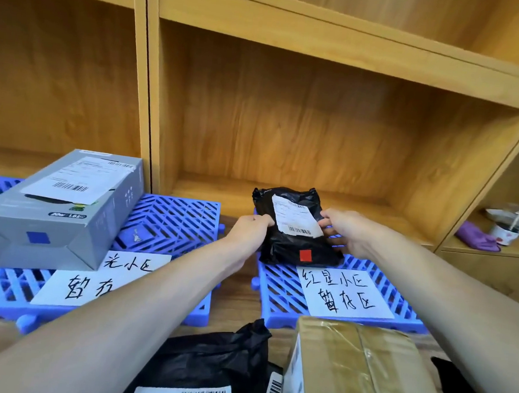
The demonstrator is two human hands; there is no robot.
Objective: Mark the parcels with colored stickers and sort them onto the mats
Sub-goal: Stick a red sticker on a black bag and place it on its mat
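Holding the black parcel (296, 229) by its two sides, the left hand (249, 229) and right hand (346, 233) are gripping it over the right blue mat (276, 292), probably because its red sticker (305, 256) is matching that mat's paper sign (342, 292)

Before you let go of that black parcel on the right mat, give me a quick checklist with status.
1. Red sticker on the black parcel: ok.
2. Parcel is over the right mat, behind its paper sign: ok.
3. Parcel fully resting on the mat: cannot tell.
4. Left hand and right hand each grip a side: ok.
5. Sign not covered by the parcel: ok.
6. Grey box with blue sticker sits on the left mat: ok.
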